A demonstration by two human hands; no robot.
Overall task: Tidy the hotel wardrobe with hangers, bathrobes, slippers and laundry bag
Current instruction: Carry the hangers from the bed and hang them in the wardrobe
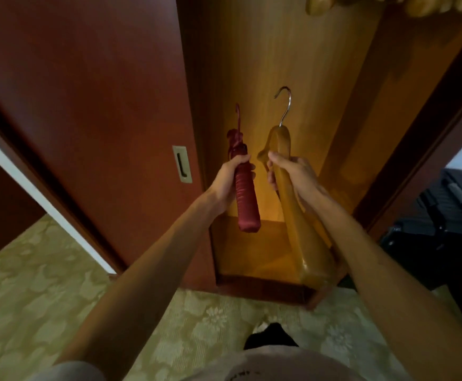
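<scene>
**Two hangers held up before the open wardrobe**

Head view: I saw the left hand (228,178) with its fingers curled round a red hanger (245,188), padded with satin, its hook pointing up. The right hand (293,174) gripped a wooden hanger (293,204) near its neck, fingers wrapped round it, metal hook also up. I judged both were held upright this way so the hooks could go over a rail above; the rail itself I could not see.

The wardrobe (254,251) stood open, its door (87,105) slid to the left. More wooden hangers (416,4) showed at the top edge. I saw no bathrobes, slippers or laundry bag. A dark suitcase (449,215) stood to the right on the carpet.
</scene>
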